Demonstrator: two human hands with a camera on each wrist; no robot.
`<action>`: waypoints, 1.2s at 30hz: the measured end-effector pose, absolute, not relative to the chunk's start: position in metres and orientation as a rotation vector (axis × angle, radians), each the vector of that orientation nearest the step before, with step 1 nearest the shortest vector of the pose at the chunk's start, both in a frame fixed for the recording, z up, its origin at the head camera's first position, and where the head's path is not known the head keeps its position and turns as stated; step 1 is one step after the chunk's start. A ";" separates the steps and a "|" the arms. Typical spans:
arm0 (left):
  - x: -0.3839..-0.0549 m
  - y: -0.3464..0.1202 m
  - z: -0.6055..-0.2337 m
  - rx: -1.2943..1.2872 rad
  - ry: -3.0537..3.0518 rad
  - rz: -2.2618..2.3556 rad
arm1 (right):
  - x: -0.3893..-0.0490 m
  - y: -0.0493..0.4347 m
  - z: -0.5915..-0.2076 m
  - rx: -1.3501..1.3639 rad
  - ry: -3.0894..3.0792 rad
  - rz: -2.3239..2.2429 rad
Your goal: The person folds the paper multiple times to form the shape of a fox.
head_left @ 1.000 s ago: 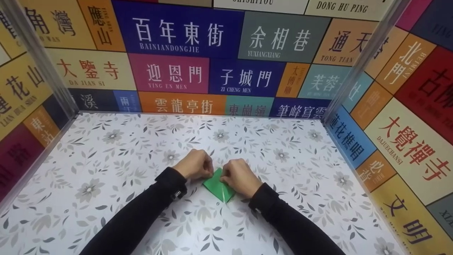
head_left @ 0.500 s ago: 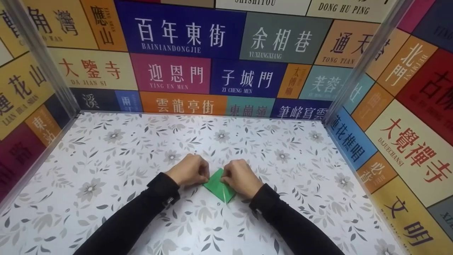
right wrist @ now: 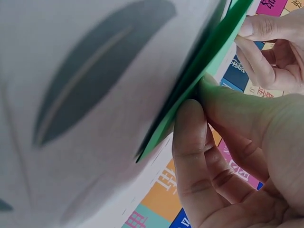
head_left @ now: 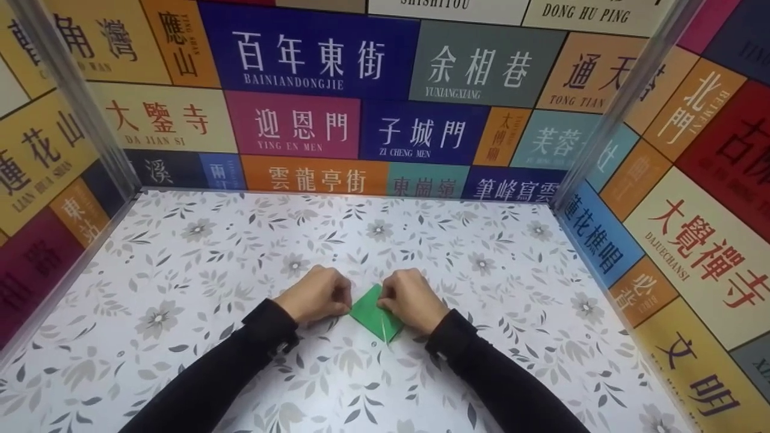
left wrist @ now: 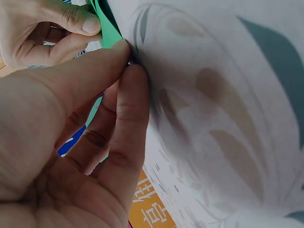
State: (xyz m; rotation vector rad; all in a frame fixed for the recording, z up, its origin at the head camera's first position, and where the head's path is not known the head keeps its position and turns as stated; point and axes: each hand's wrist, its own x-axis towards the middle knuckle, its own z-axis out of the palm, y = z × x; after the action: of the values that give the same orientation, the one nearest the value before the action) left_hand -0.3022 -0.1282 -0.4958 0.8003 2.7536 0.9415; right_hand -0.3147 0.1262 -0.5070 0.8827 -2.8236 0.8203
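A folded piece of green paper (head_left: 368, 314) lies on the table in the head view, set like a diamond with a pale line near its front corner. At its left corner, the thumb and index finger of my left hand (head_left: 317, 293) pinch the paper. My right hand (head_left: 414, 299) grips the right side between thumb and index finger, covering that corner. Seen from the left wrist, the paper (left wrist: 110, 34) ends in a corner under the thumb tip. Its layers (right wrist: 211, 59) stand slightly apart in the right wrist view, beside the right thumb.
The table (head_left: 252, 240) has a white cover printed with grey flowers and leaves. Panels of coloured sign blocks rise at the back (head_left: 313, 57), left (head_left: 39, 144) and right (head_left: 701, 258), with clear strips at the corners.
My left hand has slid from the paper's upper left edge down and left to its left corner. My right hand keeps its hold with hardly any shift.
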 end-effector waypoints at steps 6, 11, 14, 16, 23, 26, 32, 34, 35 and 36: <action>-0.302 -0.128 -0.495 0.800 2.744 0.961 | -0.317 0.128 -0.504 0.873 -2.843 0.851; -0.302 -0.129 -0.495 0.866 2.751 0.992 | -0.318 0.128 -0.502 0.877 -2.845 0.859; -0.302 -0.129 -0.494 0.865 2.746 0.999 | -0.318 0.128 -0.502 0.861 -2.855 0.856; -0.302 -0.129 -0.494 0.855 2.742 1.002 | -0.318 0.128 -0.502 0.859 -2.852 0.844; -0.302 -0.128 -0.494 0.804 2.729 1.006 | -0.317 0.127 -0.504 0.836 -2.850 0.810; -0.302 -0.127 -0.493 0.771 2.742 1.000 | -0.317 0.126 -0.504 0.838 -2.835 0.820; -0.300 -0.122 -0.492 0.746 2.787 0.974 | -0.316 0.126 -0.505 0.821 -2.837 0.824; -0.299 -0.121 -0.492 0.754 2.795 0.973 | -0.315 0.126 -0.505 0.813 -2.840 0.831; -0.299 -0.121 -0.492 0.762 2.796 0.977 | -0.315 0.126 -0.505 0.814 -2.837 0.834; -0.299 -0.121 -0.492 0.768 2.798 0.980 | -0.314 0.126 -0.505 0.817 -2.833 0.839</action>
State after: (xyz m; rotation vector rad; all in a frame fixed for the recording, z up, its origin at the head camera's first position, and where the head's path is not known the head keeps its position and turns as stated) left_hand -0.2987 -0.1206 -0.4916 0.7684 2.7981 0.9804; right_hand -0.3143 0.1256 -0.5046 0.8170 -2.8331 0.8388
